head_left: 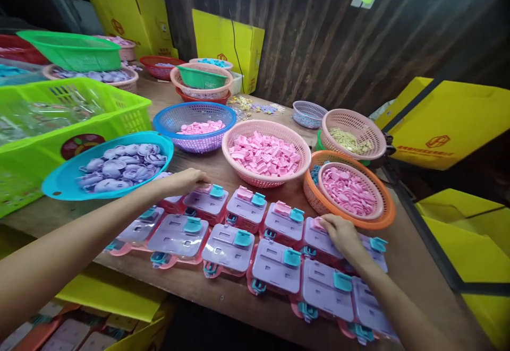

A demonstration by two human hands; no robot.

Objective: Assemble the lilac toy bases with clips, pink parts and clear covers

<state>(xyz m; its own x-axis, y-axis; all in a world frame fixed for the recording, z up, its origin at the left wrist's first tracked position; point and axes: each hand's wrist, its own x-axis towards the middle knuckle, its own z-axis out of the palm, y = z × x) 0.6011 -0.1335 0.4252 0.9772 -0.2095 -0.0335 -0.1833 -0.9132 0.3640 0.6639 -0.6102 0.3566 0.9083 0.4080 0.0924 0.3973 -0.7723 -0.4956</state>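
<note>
Two rows of small boxes with lilac lids [229,247] and pink bases stand along the table's front edge, each lid bearing a turquoise flap. In the back row, several lids also have a pink flap [283,208] beside the turquoise one. My left hand [181,182] is over the back row's left part, its closed fingertips on a small pink flap [206,187]. Further right, my right hand [343,235] pinches another pink flap [317,224] at a back-row lid and partly covers that lid.
Behind the boxes stand a pink basket [228,149] of pink flaps, a blue basket [159,120], a turquoise basket [50,183] of lilac parts and an orange basket [311,186]. A green crate [135,117] is at left. Yellow cartons [458,122] stand around the table.
</note>
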